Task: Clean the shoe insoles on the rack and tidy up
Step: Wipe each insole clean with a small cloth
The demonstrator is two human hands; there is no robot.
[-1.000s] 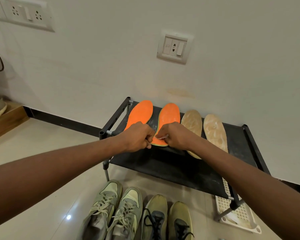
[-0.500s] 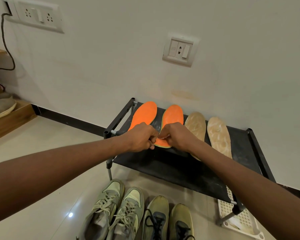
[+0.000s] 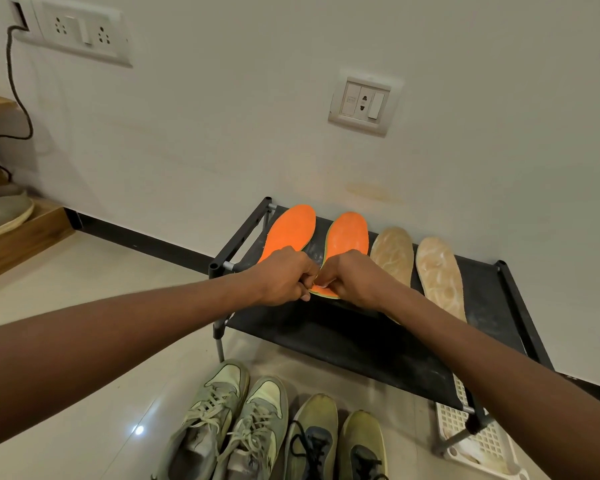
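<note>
A black shoe rack (image 3: pixel 361 344) stands against the wall with several insoles on its top shelf. Two are orange: the left one (image 3: pixel 290 233) and the right one (image 3: pixel 347 235). Two beige, stained insoles (image 3: pixel 392 254) (image 3: pixel 439 275) lie to their right. My left hand (image 3: pixel 284 277) and my right hand (image 3: pixel 357 278) meet knuckle to knuckle over the heel of the right orange insole. Their curled fingers pinch a small white piece (image 3: pixel 323 286) between them. What the piece is cannot be told. The hands hide both orange heels.
Two pairs of sneakers, pale green (image 3: pixel 229 427) and olive (image 3: pixel 336 445), stand on the tiled floor in front of the rack. A white lattice tray (image 3: pixel 478 441) lies under the rack's right end. A wooden step (image 3: pixel 21 237) with a shoe is at far left.
My hands have drawn slightly closer together over the orange insole's heel and still pinch the white piece. The insoles have not moved.
</note>
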